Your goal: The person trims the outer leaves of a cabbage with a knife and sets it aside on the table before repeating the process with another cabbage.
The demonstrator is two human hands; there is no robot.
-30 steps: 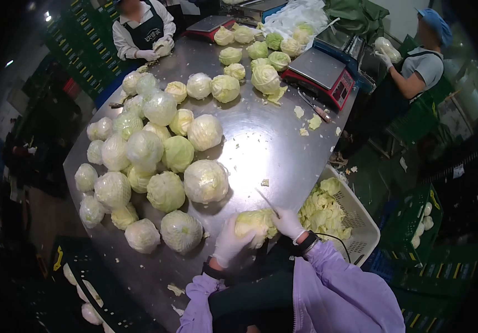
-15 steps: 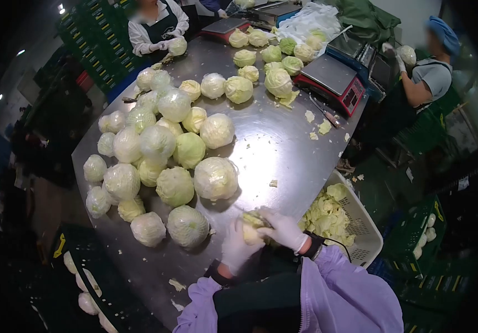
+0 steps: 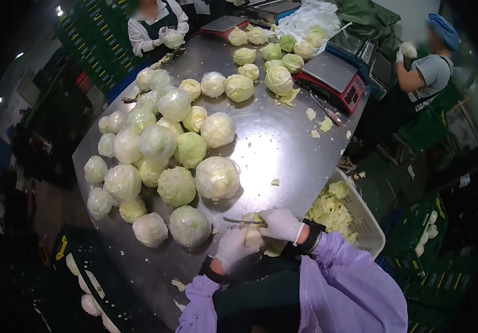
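At the near edge of the steel table, my gloved left hand point(image 3: 235, 247) is closed around a small pale cabbage point(image 3: 254, 237). My gloved right hand point(image 3: 283, 226) grips a knife point(image 3: 241, 222); its thin curved blade points left across the top of the cabbage. The knife's handle is hidden in the fist. Loose leaf shows under my right wrist. Left of my hands sit a net-covered cabbage point(image 3: 190, 227) and a large wrapped cabbage point(image 3: 217, 178).
Many cabbages, some wrapped, crowd the left of the table point(image 3: 289, 166). A red scale point(image 3: 336, 83) and another knife point(image 3: 326, 108) lie at the far right. A white basket of leaves point(image 3: 364, 222) stands at my right. Two co-workers each hold a cabbage across the table.
The knife blade now shows clearly over the cabbage, where it was blurred before. My right hand has shifted slightly. The co-worker at right has raised a cabbage closer to the body.
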